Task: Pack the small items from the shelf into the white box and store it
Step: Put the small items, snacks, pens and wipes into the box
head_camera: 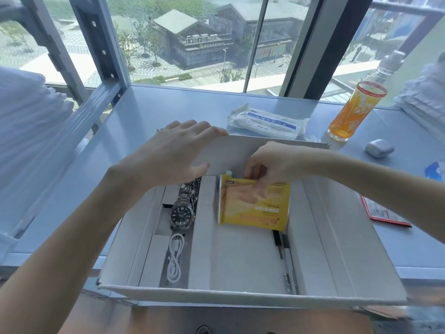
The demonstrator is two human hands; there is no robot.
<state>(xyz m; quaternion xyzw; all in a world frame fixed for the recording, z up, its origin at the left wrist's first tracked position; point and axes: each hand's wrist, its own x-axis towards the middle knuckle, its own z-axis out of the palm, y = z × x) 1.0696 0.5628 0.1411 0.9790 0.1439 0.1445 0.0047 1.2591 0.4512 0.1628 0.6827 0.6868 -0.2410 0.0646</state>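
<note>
The white box [337,249] lies open on the blue shelf, its far flap upright. My left hand [173,153] rests with straight fingers over the top edge of that flap. My right hand [272,167] pinches the top of a yellow packet [255,210], which stands tilted in the box's middle compartment. A steel wristwatch [181,212], a beaded chain [192,186] and a coiled white cable [175,256] fill the left slot. Dark pens [286,259] lie along the right side of the middle compartment.
On the shelf [144,109] behind the box lies a white wrapped mask pack [267,124]. An orange patterned glass [354,112] and a grey earbud case [379,148] stand at right, with a red packet [382,213] and a blue item [434,171] nearer. Windows rise behind.
</note>
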